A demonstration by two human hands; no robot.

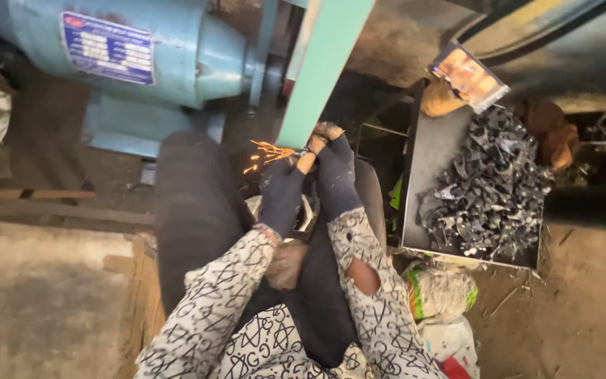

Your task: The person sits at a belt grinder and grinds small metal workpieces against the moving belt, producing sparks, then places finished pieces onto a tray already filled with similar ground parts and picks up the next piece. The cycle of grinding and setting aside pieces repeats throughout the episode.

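Both my hands wear dark worn gloves and patterned black-and-white sleeves. My left hand [280,193] and my right hand [334,172] are closed together on a small metal piece [308,151], pressing it against the lower end of the green belt guard [320,70] of a grinding machine. Orange sparks [266,153] fly off to the left of the contact point. The piece itself is mostly hidden by my fingers.
A light blue electric motor [142,49] with a label plate sits at top left. A grey metal tray [429,161] to the right holds several dark metal parts [492,189]. Plastic bags [440,295] lie below the tray. A concrete slab [43,295] fills the lower left.
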